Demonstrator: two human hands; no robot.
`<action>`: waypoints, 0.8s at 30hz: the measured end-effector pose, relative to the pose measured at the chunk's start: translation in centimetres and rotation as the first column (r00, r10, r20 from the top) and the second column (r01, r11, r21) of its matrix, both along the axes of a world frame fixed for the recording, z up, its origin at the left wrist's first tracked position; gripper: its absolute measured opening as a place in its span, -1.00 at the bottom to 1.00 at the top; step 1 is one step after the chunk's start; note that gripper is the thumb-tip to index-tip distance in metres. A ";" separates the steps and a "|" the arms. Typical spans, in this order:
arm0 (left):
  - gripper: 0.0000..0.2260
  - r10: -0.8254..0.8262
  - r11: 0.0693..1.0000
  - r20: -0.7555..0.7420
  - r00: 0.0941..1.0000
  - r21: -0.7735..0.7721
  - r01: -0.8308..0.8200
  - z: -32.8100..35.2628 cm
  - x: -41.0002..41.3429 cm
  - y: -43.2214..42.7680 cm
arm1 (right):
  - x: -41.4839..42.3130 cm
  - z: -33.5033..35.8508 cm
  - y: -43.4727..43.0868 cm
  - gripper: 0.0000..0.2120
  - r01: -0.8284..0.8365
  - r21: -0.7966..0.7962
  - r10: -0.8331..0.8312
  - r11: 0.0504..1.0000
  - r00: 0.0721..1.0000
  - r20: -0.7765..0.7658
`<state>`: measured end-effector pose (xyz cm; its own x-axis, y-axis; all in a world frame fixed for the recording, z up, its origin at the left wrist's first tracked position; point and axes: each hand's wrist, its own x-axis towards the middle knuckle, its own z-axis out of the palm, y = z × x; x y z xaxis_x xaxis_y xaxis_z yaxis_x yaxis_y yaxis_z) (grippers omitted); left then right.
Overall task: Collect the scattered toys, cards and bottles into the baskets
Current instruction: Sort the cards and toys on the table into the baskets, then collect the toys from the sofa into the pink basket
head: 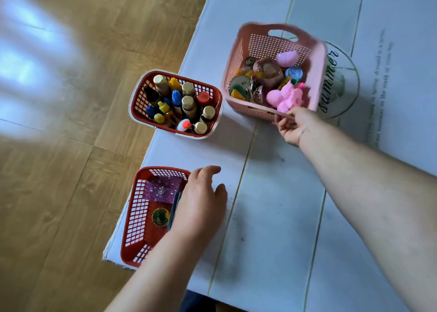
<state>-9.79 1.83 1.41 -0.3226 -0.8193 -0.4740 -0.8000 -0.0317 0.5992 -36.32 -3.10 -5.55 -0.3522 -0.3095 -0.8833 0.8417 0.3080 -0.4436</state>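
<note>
Wood-grain flooring fills the left side, washed by a pale glare, and you stand over a table under a smooth white cover ruled with thin green lines and printed with a round "summer" emblem.

Three plastic baskets sit near its left edge. The pink basket has finely perforated walls, rounded corners and a cut-out handle. It holds the toys: a fuzzy pink figure, a glossy pink egg and a clear blue ball among smaller pieces. Just beside it, the red lattice basket holds bottles standing upright, mostly gold-capped. The nearer red basket holds a purple card box and a round gold-green disc.

Your right hand clamps the pink basket's near rim, thumb on top and fingers curled beneath. Your left hand lies palm-down over the nearer red basket's right rim, fingers loosely extended and thumb apart, holding nothing.
</note>
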 end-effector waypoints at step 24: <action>-0.78 -0.241 0.884 0.075 0.968 0.428 0.187 6.3 -8.2 12.5 | 10.1 11.6 37.4 -0.92 0.316 0.223 -0.317 0.922 0.948 -0.031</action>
<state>-18.02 14.29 7.75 -0.3849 -0.4567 -0.8020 -0.8816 -0.0752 0.4660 -26.26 34.33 6.08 -0.3944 0.0215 -0.9187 0.9138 0.1148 -0.3897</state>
